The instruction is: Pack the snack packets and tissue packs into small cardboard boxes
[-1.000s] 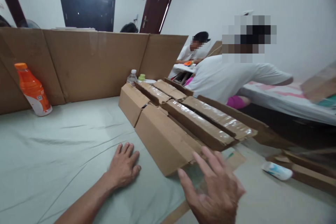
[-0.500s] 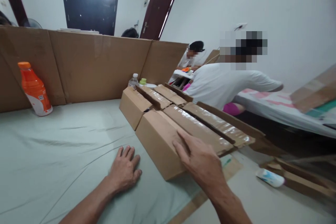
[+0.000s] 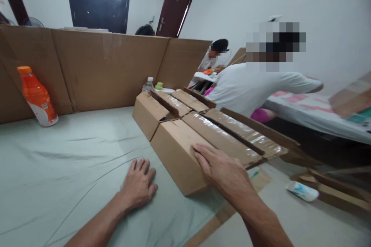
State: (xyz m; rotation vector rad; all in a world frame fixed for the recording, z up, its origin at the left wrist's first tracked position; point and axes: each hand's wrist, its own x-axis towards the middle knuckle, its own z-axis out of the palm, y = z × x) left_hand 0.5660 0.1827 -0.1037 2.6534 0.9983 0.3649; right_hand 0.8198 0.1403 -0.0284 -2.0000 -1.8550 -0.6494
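My left hand (image 3: 140, 183) lies palm down on the pale green cloth (image 3: 87, 162), fingers a little spread, holding nothing. On top of the nearest cardboard box (image 3: 179, 158) rests my right hand (image 3: 222, 164), its fingers stretched out together near the box's right end. That box stands at the front of several brown cardboard boxes. Another box (image 3: 149, 114) sits just behind and left of it. Shiny clear tape covers the top of the box (image 3: 220, 135) beside it. My right palm's underside is hidden.
An orange bottle (image 3: 37, 96) stands at the left before an upright cardboard panel (image 3: 110, 69). A clear bottle (image 3: 148, 85) is behind the boxes. A white tube-like container (image 3: 303, 191) lies at the right near an open cardboard tray (image 3: 342, 195). A person (image 3: 249, 85) in white sits beyond.
My right hand has flattened on the box top, its fingers closer together. My left hand stays on the cloth. The view has shifted slightly.
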